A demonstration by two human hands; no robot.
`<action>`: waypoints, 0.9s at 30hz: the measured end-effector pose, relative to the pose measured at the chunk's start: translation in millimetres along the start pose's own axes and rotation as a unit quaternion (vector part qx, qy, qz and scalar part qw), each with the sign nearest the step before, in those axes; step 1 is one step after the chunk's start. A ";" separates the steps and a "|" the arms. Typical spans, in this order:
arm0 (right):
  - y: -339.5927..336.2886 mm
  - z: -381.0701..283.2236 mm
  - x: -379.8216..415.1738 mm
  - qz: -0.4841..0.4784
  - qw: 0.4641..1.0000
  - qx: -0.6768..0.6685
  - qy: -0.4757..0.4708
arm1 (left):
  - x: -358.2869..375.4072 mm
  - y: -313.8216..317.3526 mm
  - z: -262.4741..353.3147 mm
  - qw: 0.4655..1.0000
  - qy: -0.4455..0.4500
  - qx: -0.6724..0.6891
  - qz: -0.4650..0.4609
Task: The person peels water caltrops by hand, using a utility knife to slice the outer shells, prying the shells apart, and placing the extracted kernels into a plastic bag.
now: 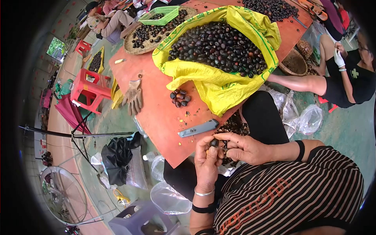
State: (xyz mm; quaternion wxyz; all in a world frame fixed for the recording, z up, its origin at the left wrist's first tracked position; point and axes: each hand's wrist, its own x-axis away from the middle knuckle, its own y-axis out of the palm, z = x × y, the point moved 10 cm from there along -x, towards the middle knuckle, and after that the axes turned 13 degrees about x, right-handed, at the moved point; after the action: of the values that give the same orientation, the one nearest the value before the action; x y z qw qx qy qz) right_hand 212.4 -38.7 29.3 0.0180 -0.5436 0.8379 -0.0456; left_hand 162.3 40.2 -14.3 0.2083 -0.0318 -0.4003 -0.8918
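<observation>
Lower centre of frame, left hand (205,160) pinching a dark nut (214,143), right hand (244,148) curled closed against it, grey knife (199,128) on the bench (156,113) just above, yellow sack (219,84) of nuts behind.

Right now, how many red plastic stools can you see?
2. One red stool stands by the table's left edge; another red stool sits farther back. More may be hidden.

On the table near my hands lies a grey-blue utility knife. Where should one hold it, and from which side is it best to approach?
Probably grip the utility knife around the middle of its long body, coming from above with fingers across its narrow width. It lies flat on the table, bare surface on both long sides. The right hand is nearest its right end.
</observation>
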 end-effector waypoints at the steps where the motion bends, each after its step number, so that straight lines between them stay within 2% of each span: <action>1: 2.5 5.6 2.8 -0.019 0.998 -0.041 0.036 | 5.5 0.5 -0.4 1.000 0.006 0.008 -0.005; 2: 2.6 7.0 3.6 -0.019 0.998 -0.041 0.036 | 10.2 1.4 -0.8 1.000 0.011 0.015 -0.011; 4: 3.4 15.8 5.0 -0.013 0.991 -0.121 0.063 | 16.1 1.7 -2.5 1.000 0.012 0.014 -0.008; 7: 9.3 7.0 12.5 -0.028 0.998 -0.050 0.041 | 21.9 -4.0 -5.6 0.999 0.007 0.041 0.027; 9: 16.0 -1.8 14.4 -0.045 0.999 0.020 0.018 | 22.9 -8.6 -3.5 0.997 0.043 0.046 0.048; 14: 22.0 0.4 11.8 -0.022 0.998 0.047 -0.031 | 27.7 -5.1 -7.5 0.997 0.043 0.059 0.039; 19: 25.3 4.5 12.6 -0.053 0.998 -0.013 0.007 | 31.6 -5.2 -6.0 0.996 0.056 0.031 0.060; 21: 28.1 16.4 11.6 -0.049 0.997 -0.060 0.022 | 34.5 -6.8 -0.9 0.993 0.093 -0.005 0.077; 22: 29.2 22.3 11.3 -0.045 0.993 -0.108 0.036 | 34.6 -8.0 -3.1 0.993 0.093 -0.006 0.076; 27: 24.7 26.9 16.3 -0.028 0.982 -0.151 0.110 | 37.2 -5.2 -3.1 0.991 0.115 -0.056 0.039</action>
State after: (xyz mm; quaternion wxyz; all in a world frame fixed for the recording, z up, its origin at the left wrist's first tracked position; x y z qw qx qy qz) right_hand 185.4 -45.2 0.4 -0.1580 -0.5553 0.8162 0.0217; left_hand 126.7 28.1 -11.8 0.2851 0.0441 -0.3215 -0.9019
